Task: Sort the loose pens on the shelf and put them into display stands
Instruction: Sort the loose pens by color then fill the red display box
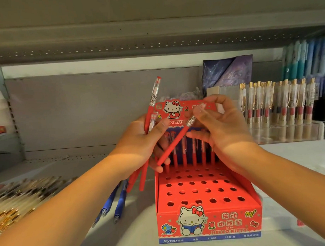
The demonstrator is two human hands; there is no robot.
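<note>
A red cardboard display stand (207, 218) with rows of round holes stands on the shelf in front of me. Several red pens (184, 155) stand upright in its back row. My left hand (142, 143) grips a bundle of red pens (152, 104), their clear tops pointing up. My right hand (220, 124) pinches one red pen (174, 143) by its clear top, held slanted over the stand's back row with its tip down to the left.
Two blue pens (113, 203) lie on the shelf left of the stand. A heap of loose pens (18, 197) fills the lower left. A clear stand of gold-clipped pens (279, 107) is at the right, with blue pens (306, 57) behind it.
</note>
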